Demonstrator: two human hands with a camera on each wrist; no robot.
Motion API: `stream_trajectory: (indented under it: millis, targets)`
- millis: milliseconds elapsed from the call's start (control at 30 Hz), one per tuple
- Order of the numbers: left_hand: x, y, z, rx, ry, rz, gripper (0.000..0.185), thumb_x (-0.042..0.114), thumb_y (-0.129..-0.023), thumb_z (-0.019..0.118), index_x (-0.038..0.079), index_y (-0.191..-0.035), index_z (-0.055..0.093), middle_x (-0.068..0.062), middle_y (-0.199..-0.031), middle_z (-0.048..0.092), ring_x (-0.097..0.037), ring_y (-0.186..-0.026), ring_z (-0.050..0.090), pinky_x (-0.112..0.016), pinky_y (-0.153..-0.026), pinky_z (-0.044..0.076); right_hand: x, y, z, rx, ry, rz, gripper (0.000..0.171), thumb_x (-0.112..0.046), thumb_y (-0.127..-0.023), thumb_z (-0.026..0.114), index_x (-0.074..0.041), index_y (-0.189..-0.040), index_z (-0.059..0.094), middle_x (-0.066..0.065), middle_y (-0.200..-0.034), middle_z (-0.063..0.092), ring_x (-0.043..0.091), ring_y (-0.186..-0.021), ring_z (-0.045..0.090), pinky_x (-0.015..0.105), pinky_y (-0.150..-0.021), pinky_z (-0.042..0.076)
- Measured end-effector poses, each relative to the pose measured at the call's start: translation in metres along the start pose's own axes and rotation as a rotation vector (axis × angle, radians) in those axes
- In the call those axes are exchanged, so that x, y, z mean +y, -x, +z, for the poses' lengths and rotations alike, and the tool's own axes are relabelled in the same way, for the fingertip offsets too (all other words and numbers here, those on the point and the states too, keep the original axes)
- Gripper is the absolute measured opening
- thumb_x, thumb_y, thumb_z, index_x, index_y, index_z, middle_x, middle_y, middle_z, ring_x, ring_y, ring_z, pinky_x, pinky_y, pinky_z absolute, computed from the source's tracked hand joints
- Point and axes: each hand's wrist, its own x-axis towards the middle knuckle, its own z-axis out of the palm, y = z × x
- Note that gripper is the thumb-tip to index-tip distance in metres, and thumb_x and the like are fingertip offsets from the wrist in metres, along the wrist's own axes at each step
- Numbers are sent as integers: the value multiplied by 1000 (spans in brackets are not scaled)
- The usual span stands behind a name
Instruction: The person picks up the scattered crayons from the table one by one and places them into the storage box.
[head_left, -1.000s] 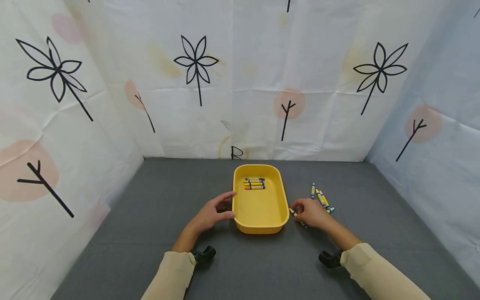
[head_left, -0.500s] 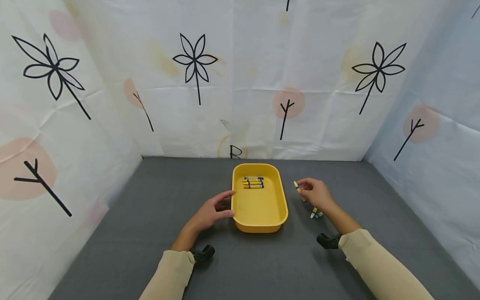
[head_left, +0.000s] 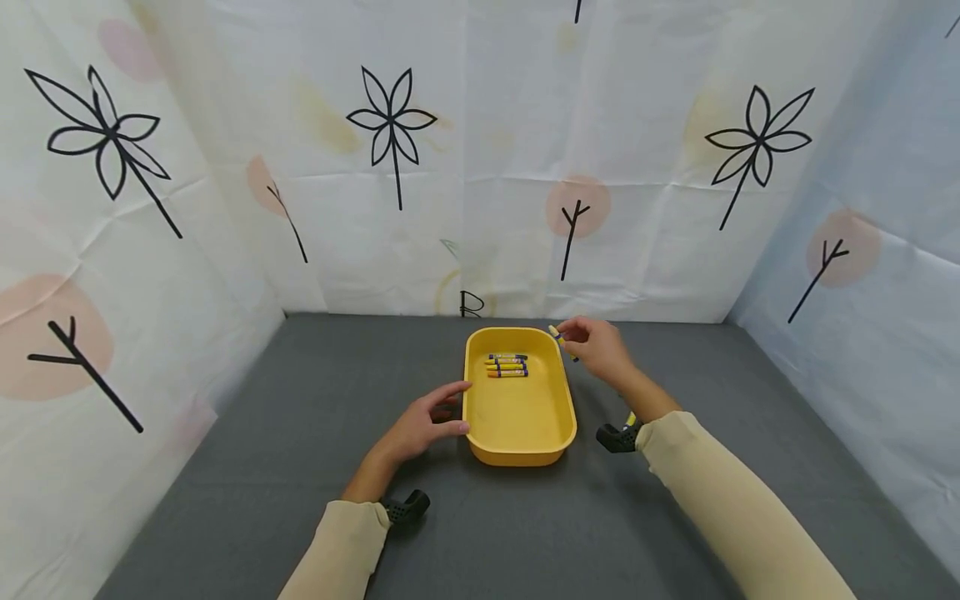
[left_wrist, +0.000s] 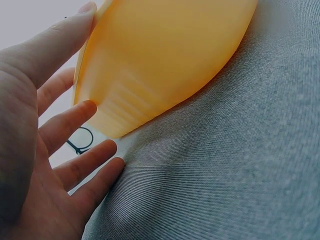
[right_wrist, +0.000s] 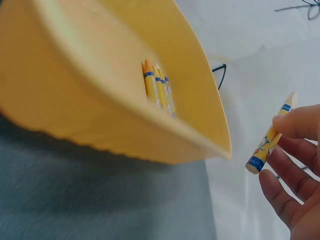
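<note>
Four crayons (head_left: pixel 507 366) lie at the far end of the yellow tray (head_left: pixel 520 417); your right hand (head_left: pixel 597 348) pinches a fifth crayon (right_wrist: pixel 270 141) over its far right rim, your left hand (head_left: pixel 420 427) rests flat-fingered against the left wall, and at least one crayon (head_left: pixel 632 418) remains on the mat.

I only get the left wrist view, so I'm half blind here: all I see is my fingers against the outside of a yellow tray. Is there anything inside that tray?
Observer: Yes. The head view shows a small row of crayons lying side by side at the far end of the yellow tray.
Operator: What is my other hand doing?
Observer: The right hand pinches one crayon between its fingertips, at the tray's far right corner.
Operator: Is that crayon inside the tray?
Observer: No. In the right wrist view it is outside the rim, clear of it.
Operator: And my left hand, from above?
Observer: The left hand rests against the tray's left wall, fingers relaxed.
</note>
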Motion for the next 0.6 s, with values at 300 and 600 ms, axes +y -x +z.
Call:
stream_trajectory:
  millis: [300,600]
  targets:
    - [-1,0,0,-5,7,13,62,10,-92,68,5,-147,41,-19,-148,39,-45,-129,41,-58,-105,34,-28,-25,23,-151,93,-65,19,-3,-93,63,-5,-111,69,10,-106,65,27,-99,59,41,-87,51]
    - [1,0,0,-5,11,13,61,8,-92,67,4,-147,41,-20,-148,40,-46,-129,42,-58,-104,35,-32,-39,49,-288,172,-85,21,-1,-92,65,-6,-110,72,6,-100,66,23,-93,60,38,-83,52]
